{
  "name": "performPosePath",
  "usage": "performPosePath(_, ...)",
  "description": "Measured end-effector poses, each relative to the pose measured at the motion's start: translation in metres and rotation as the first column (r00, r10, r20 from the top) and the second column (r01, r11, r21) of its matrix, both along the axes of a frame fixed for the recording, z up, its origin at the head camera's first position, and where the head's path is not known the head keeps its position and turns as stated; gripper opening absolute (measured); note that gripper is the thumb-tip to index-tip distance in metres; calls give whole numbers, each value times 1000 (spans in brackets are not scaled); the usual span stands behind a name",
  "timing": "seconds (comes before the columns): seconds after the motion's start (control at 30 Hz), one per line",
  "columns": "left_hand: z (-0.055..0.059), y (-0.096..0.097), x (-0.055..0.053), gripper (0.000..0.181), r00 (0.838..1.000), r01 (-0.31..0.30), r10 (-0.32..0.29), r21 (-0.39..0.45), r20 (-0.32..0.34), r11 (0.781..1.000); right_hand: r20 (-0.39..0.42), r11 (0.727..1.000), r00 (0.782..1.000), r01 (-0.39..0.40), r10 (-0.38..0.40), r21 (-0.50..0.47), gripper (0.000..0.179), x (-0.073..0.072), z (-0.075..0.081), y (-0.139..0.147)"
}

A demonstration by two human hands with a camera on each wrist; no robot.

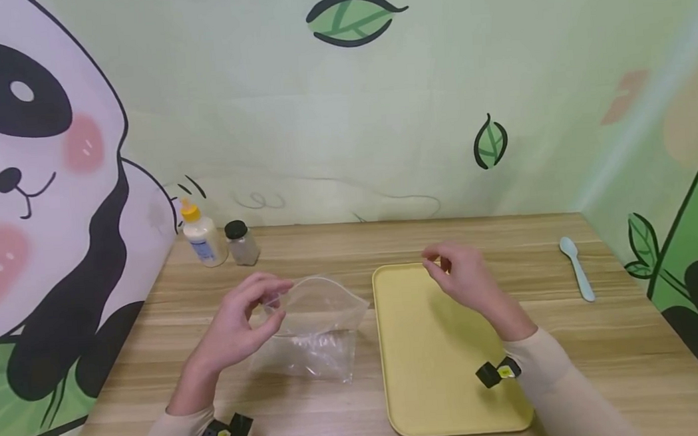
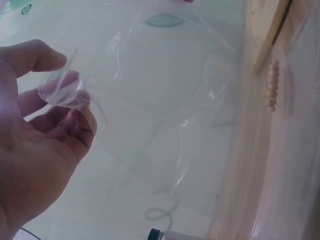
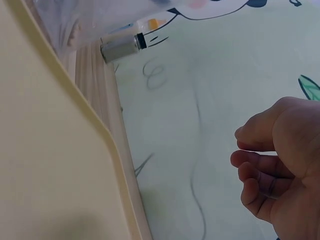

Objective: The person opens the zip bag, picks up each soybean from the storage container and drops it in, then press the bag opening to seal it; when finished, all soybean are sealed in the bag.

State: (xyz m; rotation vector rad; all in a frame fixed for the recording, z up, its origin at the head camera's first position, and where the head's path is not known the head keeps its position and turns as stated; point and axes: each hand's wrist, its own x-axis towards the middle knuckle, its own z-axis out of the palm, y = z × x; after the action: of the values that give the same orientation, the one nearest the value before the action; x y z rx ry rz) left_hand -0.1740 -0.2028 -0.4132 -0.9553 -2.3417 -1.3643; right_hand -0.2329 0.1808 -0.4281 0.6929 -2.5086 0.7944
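Note:
My left hand (image 1: 241,318) grips a clear plastic zip bag (image 1: 318,356) by its upper left corner. In the left wrist view the film of the bag (image 2: 150,120) bunches between the thumb and curled fingers of that hand (image 2: 45,125). A short row of pale round beads (image 2: 272,86) shows through the film there. Over the far part of a yellow tray (image 1: 436,373) hovers my right hand (image 1: 463,278). Its fingers are loosely bent and hold nothing, as the right wrist view of this hand (image 3: 285,165) also shows.
A pump bottle (image 1: 205,240) with a yellow top stands at the back left beside a small black-lidded jar (image 1: 243,244). To the right of the tray lies a light blue spoon (image 1: 578,270). A printed cloth wall (image 1: 259,117) closes off the table's back edge.

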Motion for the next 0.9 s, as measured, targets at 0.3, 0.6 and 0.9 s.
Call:
performPosePath(0.3,0,0,0,42,1000,4,-4,4,18,1000,80,994,994,74,-80,77,19,-7,-11,18)
performPosePath(0.6,-1,-1,-1,43,1000,8,-8,7,27,1000,148,987,980,116,-132,112,21,-12,-23,33)
performPosePath(0.9,0,-1,-1,44,1000,12,-12,10,12,1000,205,981,966,132,-159,139,24,-18,-29,41)
